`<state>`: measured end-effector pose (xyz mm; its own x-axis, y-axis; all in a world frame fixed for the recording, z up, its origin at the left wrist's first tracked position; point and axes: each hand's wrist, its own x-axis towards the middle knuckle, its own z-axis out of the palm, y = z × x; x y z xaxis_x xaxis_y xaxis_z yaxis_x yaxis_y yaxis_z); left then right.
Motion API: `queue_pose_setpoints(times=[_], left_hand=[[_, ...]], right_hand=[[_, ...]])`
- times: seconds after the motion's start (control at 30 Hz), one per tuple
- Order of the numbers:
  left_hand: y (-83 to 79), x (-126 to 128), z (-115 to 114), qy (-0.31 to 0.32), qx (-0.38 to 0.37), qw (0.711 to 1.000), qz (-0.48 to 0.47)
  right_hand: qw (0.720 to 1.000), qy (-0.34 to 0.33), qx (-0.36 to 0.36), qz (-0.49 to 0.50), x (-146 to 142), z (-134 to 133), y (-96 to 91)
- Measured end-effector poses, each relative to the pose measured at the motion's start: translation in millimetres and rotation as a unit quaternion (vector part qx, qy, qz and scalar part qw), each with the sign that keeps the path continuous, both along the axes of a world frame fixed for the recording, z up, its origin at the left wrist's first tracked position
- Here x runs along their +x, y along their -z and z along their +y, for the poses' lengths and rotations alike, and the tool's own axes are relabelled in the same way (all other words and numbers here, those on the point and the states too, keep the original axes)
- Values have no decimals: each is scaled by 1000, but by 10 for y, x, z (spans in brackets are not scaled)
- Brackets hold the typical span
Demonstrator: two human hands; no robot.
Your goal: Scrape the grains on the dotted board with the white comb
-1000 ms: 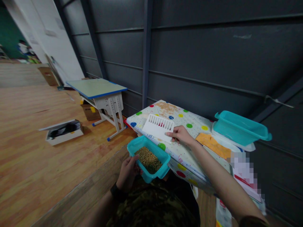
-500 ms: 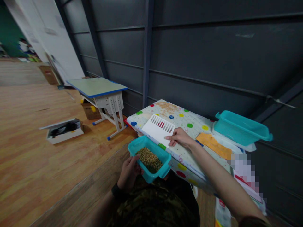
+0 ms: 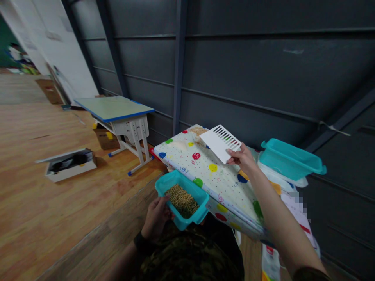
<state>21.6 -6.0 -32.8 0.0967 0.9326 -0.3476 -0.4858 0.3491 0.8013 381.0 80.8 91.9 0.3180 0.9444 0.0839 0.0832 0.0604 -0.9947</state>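
My left hand (image 3: pixel 158 214) grips the near-left side of a teal plastic bin (image 3: pixel 197 192), thumb over the rim. Tan, round beans (image 3: pixel 182 198) and some green ones lie inside it, beside the table's front edge. Above the tabletop, my right hand (image 3: pixel 242 157) pinches the near end of a flat white slotted scraper (image 3: pixel 217 145); its row of slots runs along the far side. Behind the scraper, small tan grains (image 3: pixel 195 133) are spread on the polka-dot tablecloth (image 3: pixel 182 159), with a pale powdery patch (image 3: pixel 179 145) in front of them.
A second teal bin (image 3: pixel 290 160) stands at the table's right end, near an orange cloth (image 3: pixel 275 188). The dark panelled wall (image 3: pixel 252 74) rises behind the table. To the left are a desk (image 3: pixel 117 108), a cardboard box (image 3: pixel 106 137) and an open white box (image 3: pixel 70 169).
My right hand has lifted the white scraper off the table's front edge and moved it right and farther back. My left hand keeps its hold on the bin. The view has shifted slightly.
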Motion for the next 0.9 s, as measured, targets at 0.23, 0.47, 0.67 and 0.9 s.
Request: queue_pose_setpoints(times=[0.23,0.47,0.67,0.9], left_hand=[[79,-69,-19,-4,28,999,44],[204,-187,-53,-37,20,998,50],[186,-305,-120,-49,3,996,76],[104,-470,-221,-64,-19,992,111]], right_hand=[[998,39,-47,-29,103,-142,43],[991,64,-109,-40,235,-401,92],[984,84,-144,-57,173,-436,131],[976,132,-143,-93,134,-411,140]])
